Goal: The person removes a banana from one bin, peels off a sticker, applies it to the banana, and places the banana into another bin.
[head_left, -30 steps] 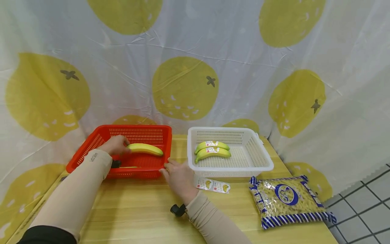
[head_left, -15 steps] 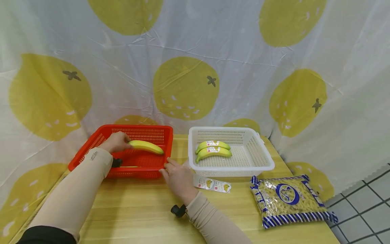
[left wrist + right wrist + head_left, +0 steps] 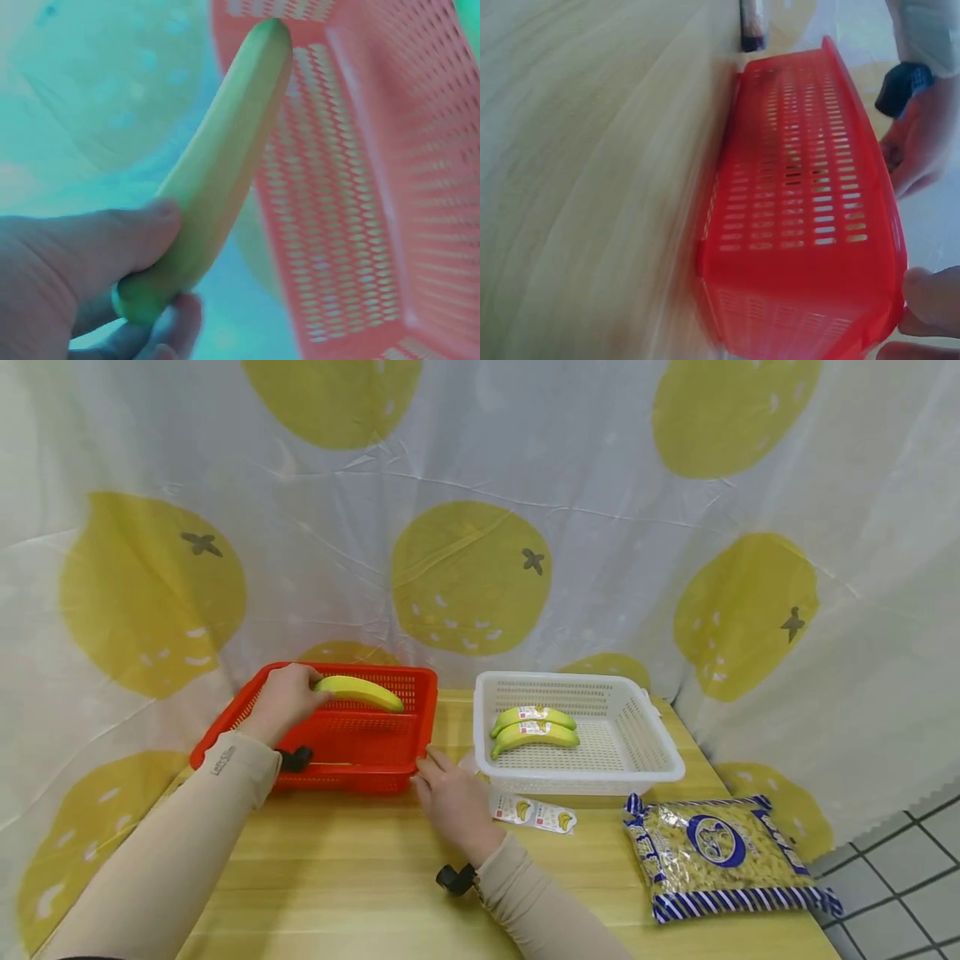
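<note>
- The left hand (image 3: 285, 697) pinches a yellow banana (image 3: 360, 692) near its greenish end, thumb on one side and fingers curled on the other.
- That banana is lifted over the red basket (image 3: 429, 718), its free tip pointing to the person's right.
- The right hand (image 3: 457, 802) grips the red basket's near right corner — thumb and fingers pinching the rim.
- Just right of it stands a white basket (image 3: 607, 745), where two labelled bananas (image 3: 534, 727) lie side by side, towards its left.
- A strip of banana stickers (image 3: 534, 814) lies on the wooden table (image 3: 360, 860), in front of the white basket and near the right hand.
- Further right lies a clear bag (image 3: 720, 847) with blue-striped ends — its filling is yellowish.
- Behind everything hangs a lemon-print curtain (image 3: 315, 568).
</note>
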The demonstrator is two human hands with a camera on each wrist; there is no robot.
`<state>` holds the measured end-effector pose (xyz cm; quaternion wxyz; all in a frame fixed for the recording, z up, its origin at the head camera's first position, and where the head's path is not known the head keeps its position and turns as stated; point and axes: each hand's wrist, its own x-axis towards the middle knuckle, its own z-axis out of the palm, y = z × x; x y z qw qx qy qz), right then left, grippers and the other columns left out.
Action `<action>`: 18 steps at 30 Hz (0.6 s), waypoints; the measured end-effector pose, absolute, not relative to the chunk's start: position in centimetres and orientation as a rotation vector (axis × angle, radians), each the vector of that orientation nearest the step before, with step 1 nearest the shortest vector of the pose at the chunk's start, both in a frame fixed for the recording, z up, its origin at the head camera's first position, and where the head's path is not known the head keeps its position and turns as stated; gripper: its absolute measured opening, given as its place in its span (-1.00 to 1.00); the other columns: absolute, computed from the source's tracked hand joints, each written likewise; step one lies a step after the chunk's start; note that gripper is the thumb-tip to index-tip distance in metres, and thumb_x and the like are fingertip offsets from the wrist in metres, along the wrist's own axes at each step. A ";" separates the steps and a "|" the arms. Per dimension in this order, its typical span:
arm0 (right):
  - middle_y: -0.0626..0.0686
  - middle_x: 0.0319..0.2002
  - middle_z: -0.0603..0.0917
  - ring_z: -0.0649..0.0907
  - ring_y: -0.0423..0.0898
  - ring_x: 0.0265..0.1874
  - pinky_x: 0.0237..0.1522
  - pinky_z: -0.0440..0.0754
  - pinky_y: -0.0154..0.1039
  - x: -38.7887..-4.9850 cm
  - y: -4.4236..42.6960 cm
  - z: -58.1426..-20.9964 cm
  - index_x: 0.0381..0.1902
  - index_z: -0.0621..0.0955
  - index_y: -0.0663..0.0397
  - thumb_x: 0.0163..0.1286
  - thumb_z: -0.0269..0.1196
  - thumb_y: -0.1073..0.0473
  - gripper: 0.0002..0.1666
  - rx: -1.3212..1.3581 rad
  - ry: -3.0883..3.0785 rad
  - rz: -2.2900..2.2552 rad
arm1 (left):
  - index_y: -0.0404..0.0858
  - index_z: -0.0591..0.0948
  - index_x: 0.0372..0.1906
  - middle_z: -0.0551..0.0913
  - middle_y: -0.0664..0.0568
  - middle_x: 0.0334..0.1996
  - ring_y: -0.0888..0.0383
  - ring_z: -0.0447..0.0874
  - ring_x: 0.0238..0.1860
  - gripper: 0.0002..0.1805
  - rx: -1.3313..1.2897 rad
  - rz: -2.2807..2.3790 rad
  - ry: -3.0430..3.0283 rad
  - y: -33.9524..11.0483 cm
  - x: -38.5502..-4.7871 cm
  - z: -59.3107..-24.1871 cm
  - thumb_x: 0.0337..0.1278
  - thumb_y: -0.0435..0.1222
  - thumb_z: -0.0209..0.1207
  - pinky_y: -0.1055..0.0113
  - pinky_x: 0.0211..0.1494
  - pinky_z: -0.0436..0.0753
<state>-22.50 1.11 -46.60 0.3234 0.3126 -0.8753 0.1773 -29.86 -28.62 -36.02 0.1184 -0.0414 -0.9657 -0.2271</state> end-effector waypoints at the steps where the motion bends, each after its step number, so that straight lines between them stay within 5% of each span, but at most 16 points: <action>1: 0.10 0.15 0.73 0.81 -0.07 -0.09 -0.16 0.76 -0.23 -22.5 1.4 -46.6 0.08 0.75 0.05 0.45 0.36 0.06 -0.68 0.831 -2.288 0.489 | -0.34 0.63 -0.42 0.43 -0.01 -0.61 0.03 0.37 -0.52 -0.79 -0.140 -0.649 -2.769 -28.2 -29.1 -35.9 0.24 -0.29 0.32 0.15 -0.35 0.40; 5: 0.10 0.07 0.77 0.80 -0.06 -0.06 -0.12 0.76 -0.22 -22.2 2.4 -46.4 0.07 0.73 0.14 0.43 0.36 0.17 -0.70 0.857 -2.201 0.639 | -0.44 0.70 -0.01 0.66 -0.24 -0.29 -0.14 0.55 -0.27 -0.68 -0.194 -0.631 -2.554 -26.5 -25.5 -36.3 0.23 -0.31 0.38 -0.04 -0.15 0.54; 7: 0.12 0.03 0.78 0.78 -0.11 -0.24 -0.20 0.73 -0.30 -21.9 3.1 -46.2 0.10 0.70 0.21 0.42 0.36 0.22 -0.67 0.853 -2.164 0.744 | -0.43 0.68 0.09 0.68 -0.25 -0.22 -0.14 0.58 -0.20 -0.58 -0.225 -0.643 -2.451 -25.6 -23.7 -36.9 0.19 -0.30 0.44 -0.02 -0.14 0.56; 11: 0.15 0.04 0.76 0.45 -0.35 -0.70 -0.61 0.46 -0.49 -21.4 5.1 -46.0 0.32 0.54 0.26 0.48 0.30 0.21 -0.49 0.795 -2.130 1.070 | -0.32 0.72 0.10 0.69 -0.09 -0.28 0.05 0.61 -0.35 -0.53 -0.294 -0.740 -2.276 -23.7 -20.3 -38.4 0.05 -0.31 0.53 0.40 -0.30 0.55; 14: 0.19 0.07 0.74 0.23 -0.46 -0.82 -0.78 0.23 -0.53 -20.9 6.8 -46.1 0.47 0.40 0.21 0.53 0.25 0.24 -0.39 0.781 -2.064 1.339 | -0.24 0.75 0.08 0.70 0.04 -0.30 0.26 0.58 -0.44 -0.50 -0.399 -0.838 -2.189 -22.3 -18.6 -40.1 -0.07 -0.37 0.57 0.62 -0.38 0.51; 18: 0.21 -0.07 0.76 0.35 -0.42 -0.79 -0.77 0.33 -0.49 -20.2 9.0 -46.4 0.36 0.51 0.23 0.48 0.24 0.38 -0.49 0.861 -1.934 1.440 | -0.22 0.74 0.08 0.70 0.10 -0.25 0.39 0.54 -0.41 -0.43 -0.552 -0.993 -2.124 -20.8 -17.5 -43.3 -0.18 -0.48 0.58 0.62 -0.36 0.54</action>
